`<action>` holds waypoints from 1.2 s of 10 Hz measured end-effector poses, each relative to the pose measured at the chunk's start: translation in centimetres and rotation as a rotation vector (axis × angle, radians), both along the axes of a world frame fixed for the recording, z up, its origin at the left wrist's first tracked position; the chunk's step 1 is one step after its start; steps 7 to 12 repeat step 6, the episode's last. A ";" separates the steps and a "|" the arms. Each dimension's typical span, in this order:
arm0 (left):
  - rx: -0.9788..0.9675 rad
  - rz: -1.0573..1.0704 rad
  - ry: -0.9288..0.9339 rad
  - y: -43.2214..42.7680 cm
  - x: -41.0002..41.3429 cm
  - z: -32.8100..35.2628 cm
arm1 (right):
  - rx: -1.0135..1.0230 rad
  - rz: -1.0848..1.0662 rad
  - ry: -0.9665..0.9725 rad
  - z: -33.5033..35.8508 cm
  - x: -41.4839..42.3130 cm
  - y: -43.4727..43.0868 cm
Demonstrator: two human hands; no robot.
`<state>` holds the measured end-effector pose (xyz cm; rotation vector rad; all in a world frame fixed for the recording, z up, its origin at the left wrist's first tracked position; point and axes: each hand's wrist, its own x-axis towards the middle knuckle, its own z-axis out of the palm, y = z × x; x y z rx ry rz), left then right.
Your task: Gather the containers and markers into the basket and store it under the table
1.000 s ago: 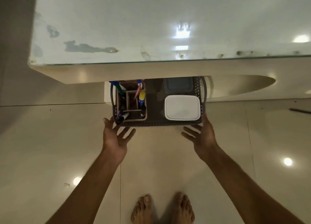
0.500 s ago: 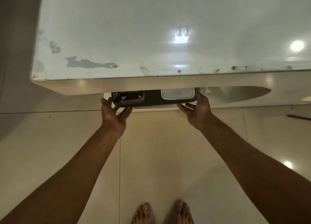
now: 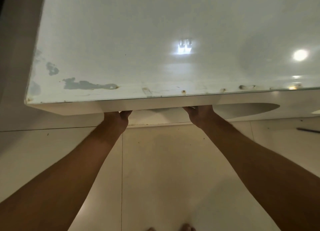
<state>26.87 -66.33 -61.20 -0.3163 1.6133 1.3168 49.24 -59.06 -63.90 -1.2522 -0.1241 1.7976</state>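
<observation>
The white glass-topped table [image 3: 155,48] fills the upper view, and its front edge hides the basket with the containers and markers. Only a pale sliver [image 3: 193,107] shows beside my right hand, and I cannot tell what it belongs to. My left hand [image 3: 117,117] and my right hand [image 3: 200,113] both reach under the table's front edge, about a basket's width apart. Their fingers are out of sight beneath the tabletop, so contact with the basket cannot be seen.
Glossy beige floor tiles [image 3: 164,170] lie below my arms. My bare toes [image 3: 187,228] show at the bottom edge. A thin dark object [image 3: 308,130] lies on the floor at far right. The table's left corner [image 3: 27,100] stands near a grey wall.
The basket slid away from me under the table, from fully visible to hidden. Both hands followed it forward and their fingers went under the table's edge.
</observation>
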 end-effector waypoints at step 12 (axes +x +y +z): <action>0.043 -0.132 -0.070 -8.0 2.6 4.7 | -0.224 0.242 -0.373 6.9 0.8 -9.4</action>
